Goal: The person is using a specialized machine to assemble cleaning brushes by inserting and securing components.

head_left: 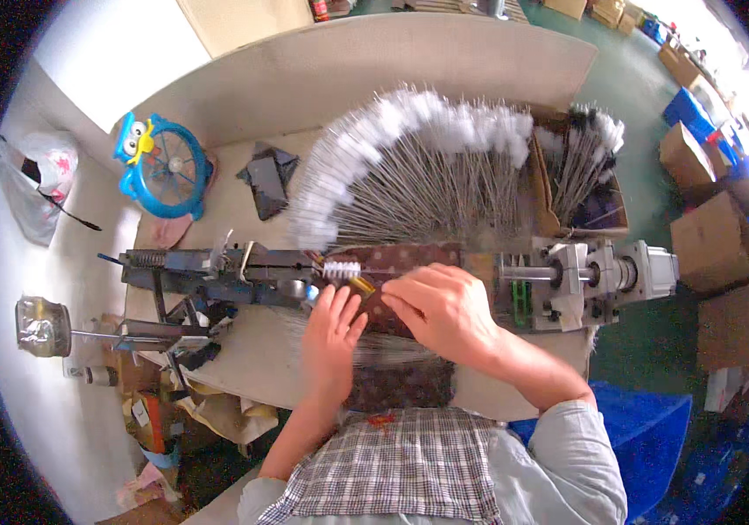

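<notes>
Both hands are working at the machine on the counter (243, 367): the small white brush (340, 269) is lying crosswise just above the left hand (330, 332), whose fingers are loosely extended, grasping nothing; the right hand (444, 311), curled palm-down, is sitting farther right, its grip hidden.

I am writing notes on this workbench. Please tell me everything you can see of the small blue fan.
The small blue fan stands on the pale table, far left, behind the metal machine. It looks like plastic: a round wire-like cage, a pale hub in the middle, and a cartoon face with big eyes on top. It sits tilted on a pinkish base. No hand touches it. Whether it spins cannot be told.
</notes>
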The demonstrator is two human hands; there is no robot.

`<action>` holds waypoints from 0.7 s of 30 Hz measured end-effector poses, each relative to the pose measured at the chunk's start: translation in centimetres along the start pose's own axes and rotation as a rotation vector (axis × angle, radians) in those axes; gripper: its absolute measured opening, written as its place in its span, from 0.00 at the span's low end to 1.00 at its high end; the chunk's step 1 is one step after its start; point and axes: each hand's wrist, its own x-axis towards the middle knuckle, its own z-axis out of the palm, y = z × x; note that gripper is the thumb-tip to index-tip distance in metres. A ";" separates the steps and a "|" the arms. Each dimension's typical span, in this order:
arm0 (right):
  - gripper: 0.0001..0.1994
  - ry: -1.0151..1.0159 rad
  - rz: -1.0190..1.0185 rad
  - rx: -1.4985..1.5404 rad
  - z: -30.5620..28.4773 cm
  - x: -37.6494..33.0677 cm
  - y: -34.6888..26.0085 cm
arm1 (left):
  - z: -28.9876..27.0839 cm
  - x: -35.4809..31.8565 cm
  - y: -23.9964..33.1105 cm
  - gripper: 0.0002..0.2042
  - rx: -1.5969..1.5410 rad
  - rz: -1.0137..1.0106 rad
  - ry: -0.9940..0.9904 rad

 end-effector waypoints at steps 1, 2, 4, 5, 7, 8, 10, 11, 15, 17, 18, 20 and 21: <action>0.06 -0.073 0.054 0.061 0.0 -0.5 0.0 | -1.3 -0.5 0.4 0.27 0.001 -0.010 0.003; 0.07 -0.130 0.058 0.058 0.2 -1.4 0.3 | -2.8 -1.0 0.7 0.24 0.133 -0.008 0.084; 0.07 -0.278 0.103 -0.012 1.4 -3.5 1.1 | -7.2 -2.1 1.3 0.19 0.293 0.050 0.253; 0.08 -0.419 0.143 -0.090 2.0 -4.6 1.7 | -10.1 -2.4 1.4 0.17 0.320 0.104 0.336; 0.06 -0.495 0.184 -0.123 4.7 -7.2 3.7 | -15.3 -2.9 2.3 0.13 -0.048 0.178 0.695; 0.06 -0.571 0.225 -0.147 5.3 -7.9 4.1 | -20.0 -3.8 3.3 0.12 -0.124 0.190 0.651; 0.05 -0.597 0.208 -0.160 4.5 -7.0 3.8 | -27.3 -6.4 6.2 0.10 -0.244 0.285 0.702; 0.06 -0.616 0.208 -0.180 3.8 -6.7 3.5 | -29.8 -7.3 7.5 0.10 -0.289 0.358 0.786; 0.05 -0.594 0.107 -0.204 2.3 -5.6 3.2 | -34.5 -8.9 12.0 0.10 0.176 0.480 0.980; 0.05 -0.611 0.127 -0.231 1.8 -5.4 2.9 | -33.5 -8.6 13.1 0.11 0.097 0.462 0.958; 0.05 -0.616 0.124 -0.236 1.6 -5.4 2.8 | -32.8 -8.0 13.4 0.12 0.022 0.473 1.020; 0.04 -0.670 0.218 -0.312 1.3 -5.5 2.8 | -35.1 -8.5 12.0 0.18 0.324 0.466 1.018; 0.04 -0.675 0.222 -0.317 1.3 -5.4 2.8 | -32.8 -7.8 11.5 0.18 0.321 0.459 1.018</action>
